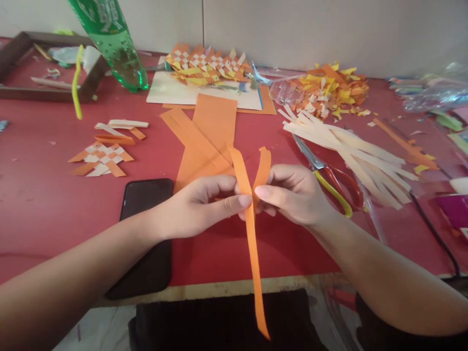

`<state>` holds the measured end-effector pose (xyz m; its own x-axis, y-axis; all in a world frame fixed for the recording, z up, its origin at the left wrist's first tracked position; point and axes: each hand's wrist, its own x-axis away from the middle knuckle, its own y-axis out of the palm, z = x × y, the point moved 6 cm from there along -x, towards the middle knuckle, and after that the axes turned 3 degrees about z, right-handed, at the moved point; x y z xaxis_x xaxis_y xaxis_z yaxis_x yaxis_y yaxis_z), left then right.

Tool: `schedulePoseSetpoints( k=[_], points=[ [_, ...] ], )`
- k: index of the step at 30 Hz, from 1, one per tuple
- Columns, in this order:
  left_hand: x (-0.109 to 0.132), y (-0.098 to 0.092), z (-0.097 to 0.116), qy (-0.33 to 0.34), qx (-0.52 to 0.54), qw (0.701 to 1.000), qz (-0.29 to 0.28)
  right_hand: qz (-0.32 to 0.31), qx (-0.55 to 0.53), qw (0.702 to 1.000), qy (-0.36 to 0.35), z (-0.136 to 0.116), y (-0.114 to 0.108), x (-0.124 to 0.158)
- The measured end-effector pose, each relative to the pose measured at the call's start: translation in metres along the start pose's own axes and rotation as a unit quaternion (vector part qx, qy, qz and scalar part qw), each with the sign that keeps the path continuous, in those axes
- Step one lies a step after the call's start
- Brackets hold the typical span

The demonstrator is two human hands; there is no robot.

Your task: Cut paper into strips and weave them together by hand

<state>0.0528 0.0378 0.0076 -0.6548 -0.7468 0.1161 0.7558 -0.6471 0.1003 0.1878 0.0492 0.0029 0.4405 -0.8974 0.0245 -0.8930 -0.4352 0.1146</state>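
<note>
An orange paper strip (253,243) hangs between my hands near the table's front edge, its lower end past the edge. My left hand (215,202) pinches it between thumb and fingers at mid-length. Close beside it, my right hand (288,192) pinches a shorter orange strip end (263,163) that points up and away. Whether the two orange pieces are one folded strip is hidden by the fingers. Behind the hands lie wide orange paper sheets (215,117). A woven orange and white paper piece (104,155) lies at the left with a few folded strips above it.
A black phone (146,263) lies under my left forearm. Scissors (329,180) and pale paper strips (351,146) are at the right. Farther back stand a green bottle (117,48), woven paper pieces (208,63) on a white board, an orange-yellow scrap pile (334,87) and a brown frame (40,92).
</note>
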Motion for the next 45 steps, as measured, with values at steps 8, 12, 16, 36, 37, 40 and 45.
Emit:
schedulePoseSetpoints(
  k=[8, 12, 16, 36, 37, 40, 45],
  points=[
    [0.0, -0.0065, 0.0, -0.003, -0.037, 0.998, 0.046, -0.043, 0.038, 0.998, 0.003, -0.0061, 0.0089, 0.0001],
    [-0.0009, -0.0074, 0.0002, 0.004, 0.008, 0.999, 0.052, -0.009, 0.067, 0.998, -0.008, -0.0069, 0.005, -0.0007],
    [0.0001, -0.0045, -0.0028, -0.006, 0.034, 0.999, 0.036, 0.009, 0.08, 0.997, 0.004, -0.0048, 0.0026, -0.0011],
    [-0.0009, -0.0081, -0.0056, -0.023, -0.012, 0.997, 0.074, 0.013, 0.107, 0.994, -0.016, -0.0046, 0.0, -0.0022],
    [-0.001, -0.0087, -0.0054, -0.022, -0.009, 0.997, 0.077, 0.016, 0.102, 0.994, -0.016, -0.0048, 0.0, -0.0023],
    [-0.0008, -0.0093, -0.0043, -0.018, -0.001, 0.997, 0.074, 0.024, 0.088, 0.996, -0.017, -0.0065, 0.0011, -0.003],
    [0.0004, -0.0068, -0.0044, -0.041, -0.027, 0.997, 0.056, 0.033, 0.08, 0.996, 0.002, -0.0055, 0.001, -0.0036]
  ],
)
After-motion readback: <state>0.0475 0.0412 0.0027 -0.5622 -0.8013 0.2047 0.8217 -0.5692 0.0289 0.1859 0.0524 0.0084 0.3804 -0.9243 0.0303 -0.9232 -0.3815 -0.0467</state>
